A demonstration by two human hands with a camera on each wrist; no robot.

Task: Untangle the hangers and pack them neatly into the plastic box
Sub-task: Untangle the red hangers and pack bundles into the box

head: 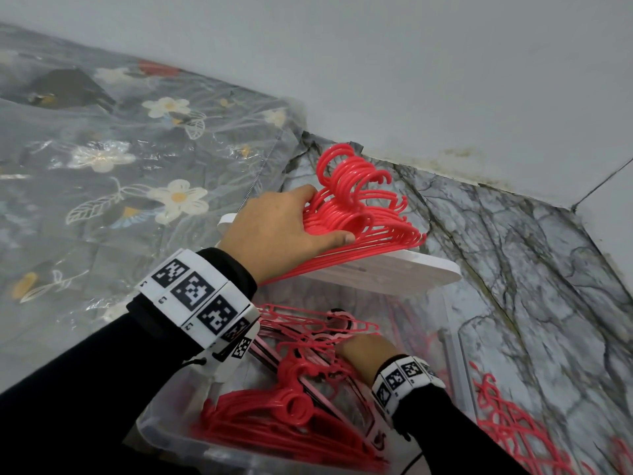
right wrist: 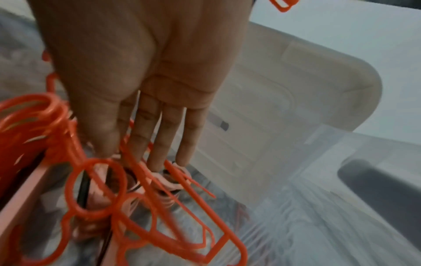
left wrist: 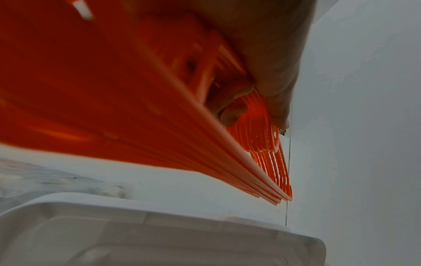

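Note:
My left hand [head: 318, 217] grips a neat stack of red hangers [head: 359, 214] by the necks, hooks pointing up, over the white lid [head: 404, 272]. In the left wrist view the fingers [left wrist: 232, 111] curl under the stack of hangers [left wrist: 114, 90] and the thumb lies on top. Below is the clear plastic box [head: 154, 430], with more red hangers [head: 274, 416] inside. My right hand [head: 359, 351] reaches into the box. Its straight fingers [right wrist: 159, 144] touch loose hangers [right wrist: 98, 189] there and close round none.
A tangle of red hangers [head: 513, 433] lies on the marbled floor [head: 531, 269] right of the box. Floral bedding in a clear plastic bag [head: 137, 166] fills the left. A grey wall [head: 411, 63] runs behind. The lid [right wrist: 318, 81] leans at the box's far end.

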